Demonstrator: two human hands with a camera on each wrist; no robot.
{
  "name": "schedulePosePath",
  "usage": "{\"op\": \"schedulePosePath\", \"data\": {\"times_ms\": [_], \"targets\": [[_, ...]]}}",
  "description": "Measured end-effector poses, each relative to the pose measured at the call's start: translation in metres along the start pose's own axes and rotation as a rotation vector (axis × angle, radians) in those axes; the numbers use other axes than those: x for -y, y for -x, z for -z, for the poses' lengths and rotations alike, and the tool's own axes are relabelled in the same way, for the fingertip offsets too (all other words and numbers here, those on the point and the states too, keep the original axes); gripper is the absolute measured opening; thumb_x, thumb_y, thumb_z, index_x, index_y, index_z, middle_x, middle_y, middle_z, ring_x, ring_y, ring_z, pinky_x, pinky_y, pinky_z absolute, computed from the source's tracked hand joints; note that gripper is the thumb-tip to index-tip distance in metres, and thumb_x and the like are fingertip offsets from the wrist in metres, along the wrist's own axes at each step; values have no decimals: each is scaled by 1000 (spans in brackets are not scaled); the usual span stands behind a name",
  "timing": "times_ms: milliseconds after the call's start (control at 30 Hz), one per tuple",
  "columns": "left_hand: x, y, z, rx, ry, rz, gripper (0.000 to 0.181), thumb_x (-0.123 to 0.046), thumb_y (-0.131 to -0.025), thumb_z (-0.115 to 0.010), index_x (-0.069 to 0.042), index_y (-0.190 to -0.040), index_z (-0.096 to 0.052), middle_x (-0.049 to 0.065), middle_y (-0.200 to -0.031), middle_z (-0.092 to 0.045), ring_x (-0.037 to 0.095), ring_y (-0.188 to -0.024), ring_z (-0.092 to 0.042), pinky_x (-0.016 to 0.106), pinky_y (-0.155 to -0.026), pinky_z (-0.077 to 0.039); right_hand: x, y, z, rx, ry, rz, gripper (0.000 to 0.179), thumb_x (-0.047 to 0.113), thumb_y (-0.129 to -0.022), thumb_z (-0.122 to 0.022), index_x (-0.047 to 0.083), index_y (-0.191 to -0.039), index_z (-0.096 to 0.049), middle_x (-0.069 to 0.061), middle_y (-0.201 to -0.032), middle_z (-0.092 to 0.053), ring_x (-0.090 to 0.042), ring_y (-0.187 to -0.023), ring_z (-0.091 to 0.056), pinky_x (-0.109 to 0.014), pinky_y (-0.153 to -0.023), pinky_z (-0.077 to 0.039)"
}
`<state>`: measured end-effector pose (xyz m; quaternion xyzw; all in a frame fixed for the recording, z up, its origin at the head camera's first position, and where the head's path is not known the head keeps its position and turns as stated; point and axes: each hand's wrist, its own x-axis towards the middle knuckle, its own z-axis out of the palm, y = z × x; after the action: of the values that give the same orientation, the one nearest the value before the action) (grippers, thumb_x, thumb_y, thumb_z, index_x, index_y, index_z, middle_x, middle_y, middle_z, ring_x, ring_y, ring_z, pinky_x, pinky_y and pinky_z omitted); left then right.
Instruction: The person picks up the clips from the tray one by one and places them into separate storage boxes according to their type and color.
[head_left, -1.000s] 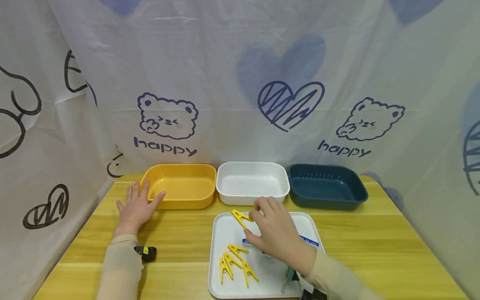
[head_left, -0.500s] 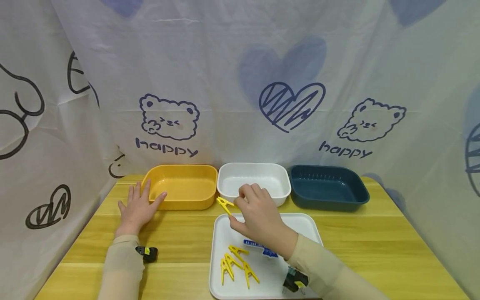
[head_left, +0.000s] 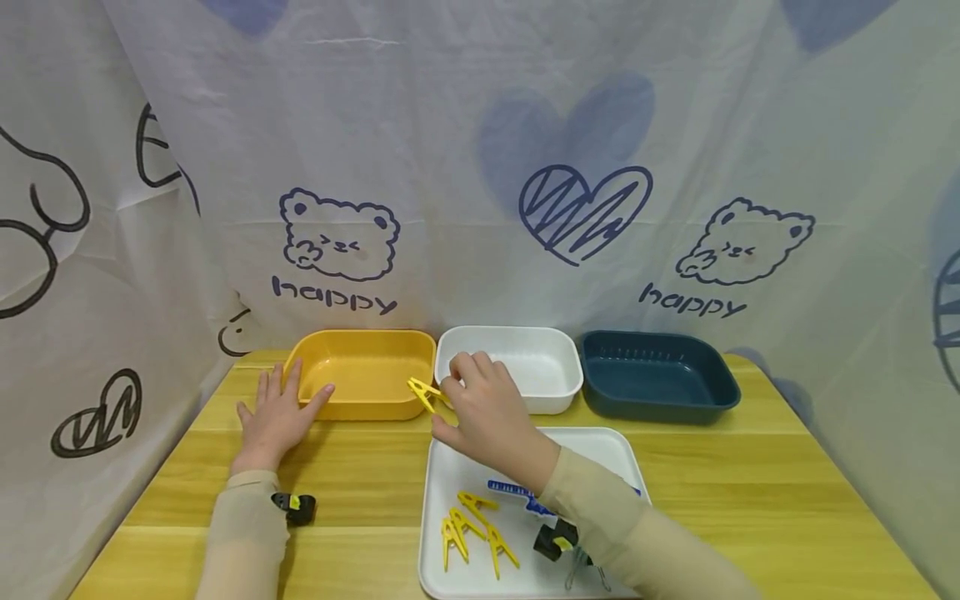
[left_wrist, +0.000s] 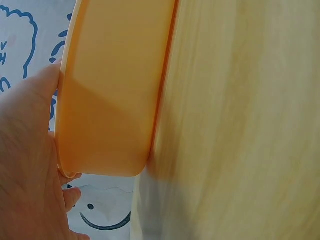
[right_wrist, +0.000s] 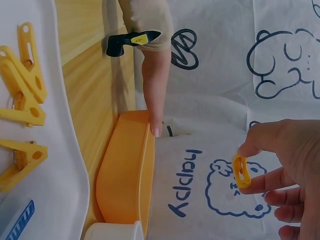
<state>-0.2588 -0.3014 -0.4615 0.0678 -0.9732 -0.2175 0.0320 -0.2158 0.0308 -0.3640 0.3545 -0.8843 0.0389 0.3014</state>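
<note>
My right hand (head_left: 491,412) pinches a yellow clothespin (head_left: 417,387) between thumb and index finger, its legs spread. In the head view the clothespin overlaps the right end of the yellow bin (head_left: 360,411); the right wrist view has it raised, with the other fingers loosely bent. Spread over the bin's left end, my left hand (head_left: 273,421) touches the rim with its fingers, thumb along the front. In the left wrist view the bin's side wall (left_wrist: 110,100) stands beside this hand. Several more yellow clothespins (head_left: 471,525) lie on the white tray (head_left: 592,446).
A white bin (head_left: 551,403) and a dark blue bin (head_left: 652,408) continue the row to the right. Also on the tray are a blue item with white marks (head_left: 510,487) and a dark clip with wire handles (head_left: 588,571), both partly behind my right arm. A printed curtain hangs behind.
My right hand has carried the clothespin from over the tray, left and away from me, to the yellow bin's right end. My left hand has stayed on the bin.
</note>
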Motion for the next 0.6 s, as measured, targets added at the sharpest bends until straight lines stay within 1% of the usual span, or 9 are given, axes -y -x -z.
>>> {"op": "schedulePosePath", "data": {"times_ms": [267, 467, 600], "targets": [[-4, 1, 3, 12, -8, 3, 95, -74, -93, -28, -11, -158, 1, 30, -160, 4, 50, -147, 9, 81, -104, 7, 7, -13, -9, 33, -4, -26, 31, 43, -84, -68, 13, -91, -70, -2, -99, -54, -17, -88, -43, -27, -69, -36], [-4, 1, 2, 16, -8, 7, 95, -74, -93, -27, -11, -158, 2, 30, -160, 5, 50, -147, 9, 81, -104, 7, 11, -23, -17, 66, 6, -45, 32, 44, -85, -66, 14, -93, -70, -2, -101, -55, -17, -90, -44, -27, -71, -37], [-4, 1, 3, 14, -6, 9, 95, -75, -92, -27, -11, -158, 2, 30, -160, 4, 50, -147, 8, 80, -105, 7, 12, -29, -24, 50, 19, -40, 32, 44, -84, -65, 13, -91, -70, -2, -99, -55, -18, -89, -44, -27, -71, -39]]}}
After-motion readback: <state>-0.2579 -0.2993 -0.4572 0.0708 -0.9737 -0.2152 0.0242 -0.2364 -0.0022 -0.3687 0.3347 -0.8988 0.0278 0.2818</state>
